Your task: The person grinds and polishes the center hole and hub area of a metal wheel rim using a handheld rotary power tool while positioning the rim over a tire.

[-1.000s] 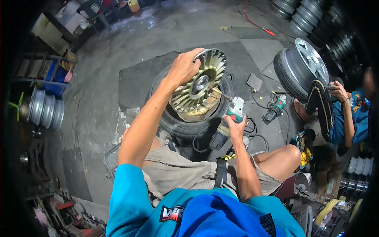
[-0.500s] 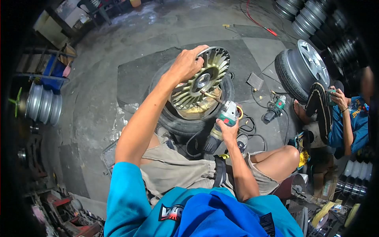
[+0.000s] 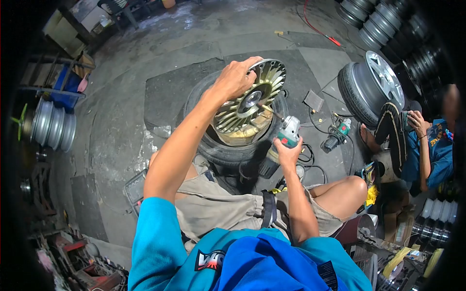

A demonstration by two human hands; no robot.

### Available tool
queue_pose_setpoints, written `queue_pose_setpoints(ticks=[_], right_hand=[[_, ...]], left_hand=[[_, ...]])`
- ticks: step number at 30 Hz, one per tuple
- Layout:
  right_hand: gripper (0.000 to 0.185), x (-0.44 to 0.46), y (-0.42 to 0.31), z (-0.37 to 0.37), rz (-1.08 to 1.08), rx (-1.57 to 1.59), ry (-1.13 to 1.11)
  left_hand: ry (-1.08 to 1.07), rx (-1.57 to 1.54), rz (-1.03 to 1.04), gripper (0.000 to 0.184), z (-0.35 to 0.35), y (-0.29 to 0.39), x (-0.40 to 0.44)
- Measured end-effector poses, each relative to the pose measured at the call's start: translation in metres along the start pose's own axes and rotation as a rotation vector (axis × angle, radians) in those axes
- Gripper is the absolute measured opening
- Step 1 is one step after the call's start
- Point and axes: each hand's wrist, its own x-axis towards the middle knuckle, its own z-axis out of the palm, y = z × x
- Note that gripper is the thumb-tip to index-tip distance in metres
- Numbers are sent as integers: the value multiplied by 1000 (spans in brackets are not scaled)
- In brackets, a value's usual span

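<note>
My left hand [image 3: 237, 80] grips the upper rim of a spoked wheel disc [image 3: 274, 80], which stands tilted with its many thin spokes facing me. My right hand [image 3: 290, 153] is wrapped around a green and grey angle grinder [image 3: 291, 128]. From the grinder's head a thin rod-like bit [image 3: 272, 111] reaches to the disc, near its hub; whether it touches I cannot tell. Under the disc lies a tyre [image 3: 204, 143] flat on the floor, with a yellowish padded lining [image 3: 241, 137] inside its opening.
To the right, a second grinder [image 3: 339, 136] lies with its cable on the floor. Beyond it a tyred wheel [image 3: 361, 89] leans near a seated person [image 3: 422, 145] handling a tool. Bare rims are stacked at the back right [image 3: 381, 24] and at left [image 3: 53, 126].
My right hand and the grinder have shifted slightly up and to the right. The disc and my left hand have also moved a little to the right.
</note>
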Motion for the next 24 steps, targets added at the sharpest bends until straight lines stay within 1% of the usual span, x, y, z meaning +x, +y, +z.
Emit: queue_pose_setpoints(ticks=[1,3,4,7,9,11,12,13,15,17,18,20,23,24], right_hand=[[91,-2,-4,1,-1,0,-2],[94,-9,-9,3,81,-1,-14],[93,-6,-8,4,61,-54,22],[93,4,-11,2,83,-42,65],[94,0,-13,0,60,-59,62],[95,-7,-17,3,15,-90,47],[97,-13,-9,5,7,-19,25],[97,-20,-7,8,9,-20,23],[98,-34,-2,10,151,5,-26],[97,-36,10,13,187,-9,-51],[97,-37,16,14,250,27,-72],[98,-39,-3,13,340,111,-98],[95,-32,7,13,329,165,-52],[95,-30,17,14,301,103,-12]], left_hand=[[-4,-8,-3,48,-1,0,0],[-10,-14,-13,48,-1,-1,-2],[-7,-23,-19,48,-1,-2,-2],[13,-21,-1,48,-1,-2,-2],[27,-15,24,48,0,-1,-1],[-32,9,-46,48,-5,8,-1],[-33,9,-46,48,-5,6,-1],[-16,15,-30,48,-5,4,0],[-4,16,-19,48,-1,-1,0],[-3,5,-12,49,-1,-2,1],[-5,8,-14,49,-1,-2,0],[6,-2,-25,50,-1,-1,-2],[-16,3,-44,50,-3,0,-3],[-16,1,-44,50,-3,1,-3]])
